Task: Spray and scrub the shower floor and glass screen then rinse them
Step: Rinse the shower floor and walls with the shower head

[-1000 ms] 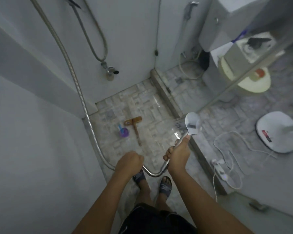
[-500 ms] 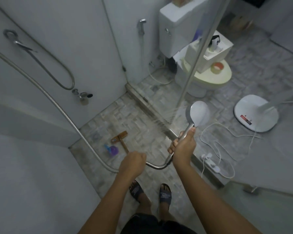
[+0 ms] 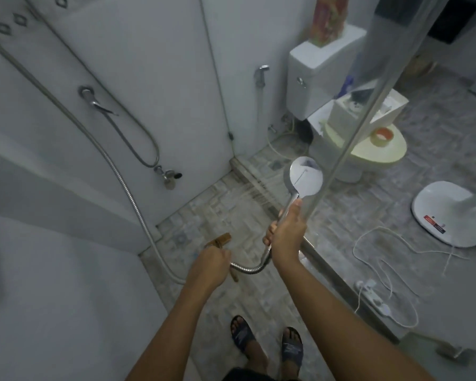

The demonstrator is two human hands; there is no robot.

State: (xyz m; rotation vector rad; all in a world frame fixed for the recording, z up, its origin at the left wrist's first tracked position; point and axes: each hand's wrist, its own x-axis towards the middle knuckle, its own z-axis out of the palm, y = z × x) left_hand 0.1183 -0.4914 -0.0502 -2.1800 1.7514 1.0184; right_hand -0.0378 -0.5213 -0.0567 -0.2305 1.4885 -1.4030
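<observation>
My right hand (image 3: 286, 231) grips the chrome handle of the shower head (image 3: 304, 177), which is raised beside the glass screen (image 3: 349, 138). Water streams from it to the left, toward the foot of the glass and the tiled shower floor (image 3: 204, 215). My left hand (image 3: 210, 264) is closed around the metal hose (image 3: 248, 268) just below the handle. A wooden scrub brush (image 3: 220, 240) lies on the floor, partly hidden behind my left hand.
A toilet (image 3: 368, 149) with a tape roll on its lid stands beyond the glass. A white fan base (image 3: 451, 213), a loose cord and a power strip (image 3: 373, 296) lie on the outer floor. A wall tap (image 3: 169, 176) sits low on the left. My sandalled feet (image 3: 267, 342) stand on the shower floor.
The shower head has risen higher along the glass and the view has tilted up and right. The purple item by the brush is no longer visible behind my left hand.
</observation>
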